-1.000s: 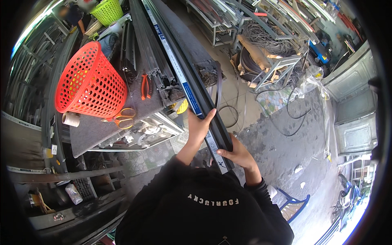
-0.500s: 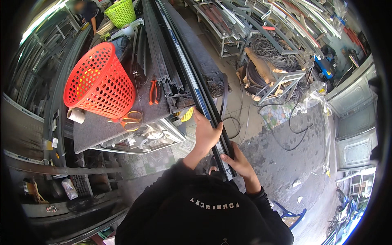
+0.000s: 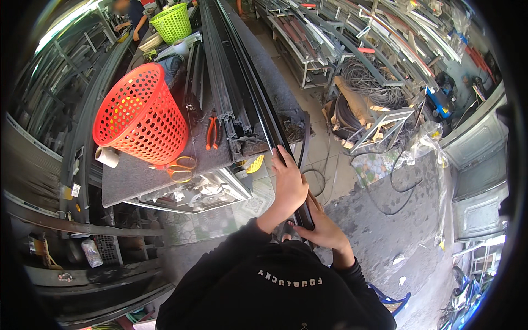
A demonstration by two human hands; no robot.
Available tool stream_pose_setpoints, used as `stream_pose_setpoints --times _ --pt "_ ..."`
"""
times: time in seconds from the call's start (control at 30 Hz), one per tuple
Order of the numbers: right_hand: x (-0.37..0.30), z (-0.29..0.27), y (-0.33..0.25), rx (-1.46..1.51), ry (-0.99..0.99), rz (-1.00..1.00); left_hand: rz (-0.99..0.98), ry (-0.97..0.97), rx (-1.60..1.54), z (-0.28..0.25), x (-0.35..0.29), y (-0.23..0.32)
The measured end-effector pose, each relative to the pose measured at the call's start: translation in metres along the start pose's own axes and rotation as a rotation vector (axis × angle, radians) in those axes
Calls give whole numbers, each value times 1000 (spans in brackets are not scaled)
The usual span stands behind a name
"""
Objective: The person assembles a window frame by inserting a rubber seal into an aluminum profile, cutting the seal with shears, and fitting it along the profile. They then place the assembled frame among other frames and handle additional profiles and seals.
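the left hand (image 3: 288,184) is clenched over a long dark metal profile (image 3: 258,104), which runs ahead of the grip along the workbench (image 3: 137,179). just behind, the right hand (image 3: 324,228) grasps the same profile's near end, apparently from underneath. an orange basket (image 3: 140,115) stands left of the grip.
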State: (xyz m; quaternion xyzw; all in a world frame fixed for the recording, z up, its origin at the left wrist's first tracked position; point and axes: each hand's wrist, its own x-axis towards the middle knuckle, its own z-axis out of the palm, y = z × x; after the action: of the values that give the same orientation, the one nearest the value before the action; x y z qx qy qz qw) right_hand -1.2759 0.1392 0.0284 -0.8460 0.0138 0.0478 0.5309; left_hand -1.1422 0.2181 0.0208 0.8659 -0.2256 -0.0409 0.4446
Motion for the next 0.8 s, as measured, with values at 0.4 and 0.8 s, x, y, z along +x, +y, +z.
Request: stream_pose_setpoints --times 0.4,0.8 --pt "10 12 -15 -89 115 13 61 47 61 -6 0 7" --pt "34 2 14 159 455 143 -149 186 -720 29 9 -44"
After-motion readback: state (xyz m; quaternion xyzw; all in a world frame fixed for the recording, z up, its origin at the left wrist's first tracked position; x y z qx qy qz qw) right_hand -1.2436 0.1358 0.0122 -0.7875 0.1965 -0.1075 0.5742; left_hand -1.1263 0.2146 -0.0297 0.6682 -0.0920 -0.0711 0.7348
